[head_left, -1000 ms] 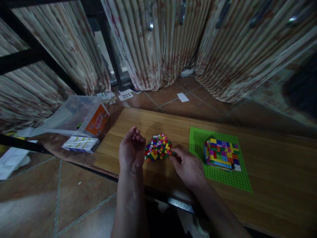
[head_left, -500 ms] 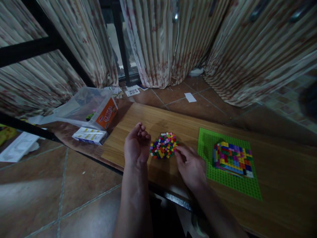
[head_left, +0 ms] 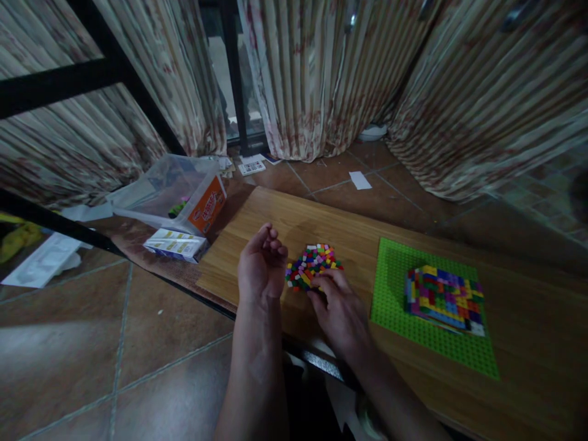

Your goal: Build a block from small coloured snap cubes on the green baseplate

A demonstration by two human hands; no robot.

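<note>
A pile of small coloured toy bricks [head_left: 309, 264] lies on the wooden table. My left hand [head_left: 263, 263] is held palm up just left of the pile, its fingers curled inward. Whatever those fingers hold, if anything, is hidden. At the pile's near right edge, my right hand [head_left: 337, 306] reaches down with thumb and fingertips bent close together among the bricks. Any brick between them is too small to make out. To the right, a multicoloured block built of bricks [head_left: 443, 299] rests on a green studded baseplate [head_left: 390, 294].
The wooden table [head_left: 285, 214] runs across to the right. Off its left end stand a clear plastic bin [head_left: 156, 208] with an orange label and a flat box [head_left: 177, 245]. Papers [head_left: 251, 165] and a white card [head_left: 359, 180] lie on the tiled floor before curtains [head_left: 298, 79].
My right hand has moved left, further over the near side of the brick pile. My left hand keeps its curled, palm-up pose. The whole view has shifted slightly.
</note>
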